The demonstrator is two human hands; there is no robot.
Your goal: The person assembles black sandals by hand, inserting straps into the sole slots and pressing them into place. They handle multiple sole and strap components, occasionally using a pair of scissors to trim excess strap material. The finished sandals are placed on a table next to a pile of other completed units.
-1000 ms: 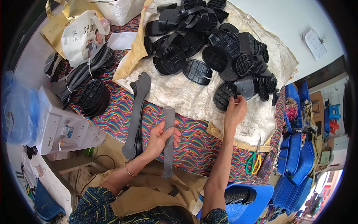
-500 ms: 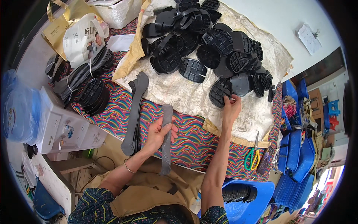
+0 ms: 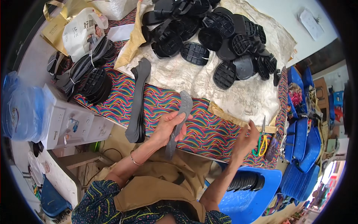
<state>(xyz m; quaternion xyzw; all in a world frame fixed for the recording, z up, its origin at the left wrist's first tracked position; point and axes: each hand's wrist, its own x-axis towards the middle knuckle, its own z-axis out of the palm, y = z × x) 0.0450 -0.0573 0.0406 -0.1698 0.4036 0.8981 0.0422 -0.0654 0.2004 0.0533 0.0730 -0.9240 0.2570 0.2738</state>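
My left hand (image 3: 169,128) is closed round a grey strip (image 3: 185,101), thumb on top, held above the near edge of the patterned cloth. The strip's upper end bends slightly, and its lower end hangs past the table edge. My right hand (image 3: 246,142) is over the table's near right, beside scissors (image 3: 264,145) with green and yellow handles. Its fingers look loosely apart, a little blurred, with nothing visible in them. A stack of similar dark grey strips (image 3: 138,102) lies left of my left hand. Beyond my right hand, a black gridded oval piece (image 3: 225,74) rests on the white sheet.
Many black pieces (image 3: 194,54) are heaped on the white sheet (image 3: 179,78). Tied dark strips (image 3: 84,69) and bags (image 3: 80,37) sit at the left, near a water dispenser (image 3: 71,119). A blue tub (image 3: 257,203) holding black pieces stands below my right arm.
My right hand has left the black gridded piece and come back toward me, near the scissors. My left hand has shifted right with the strip, which now tilts. The view has shifted slightly.
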